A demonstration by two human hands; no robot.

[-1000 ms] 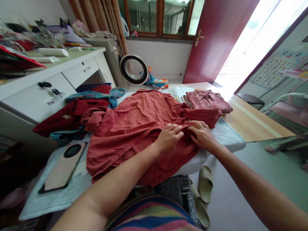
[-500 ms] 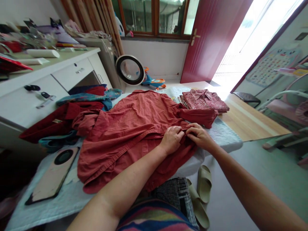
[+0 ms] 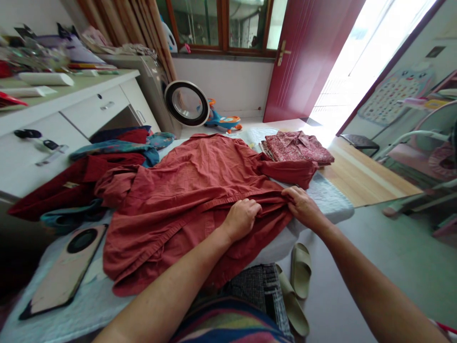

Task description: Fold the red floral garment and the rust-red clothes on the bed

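1 red shirt [image 3: 193,190], collar toward top of frame, long axis diagonal | 1 folded shirt [image 3: 296,147] upper right | left hand [image 3: 241,219], right hand [image 3: 303,207] fingers curled, pinching placket

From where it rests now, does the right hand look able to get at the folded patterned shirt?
Probably yes: the right hand grips the red shirt, and the folded patterned shirt lies just beyond with only the red sleeve between.

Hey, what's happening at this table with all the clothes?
A person is working on a rust-red shirt spread flat on a padded table. Both hands pinch its front edge: the left hand and the right hand. A folded patterned shirt lies at the far end, and a heap of other clothes sits to the left.
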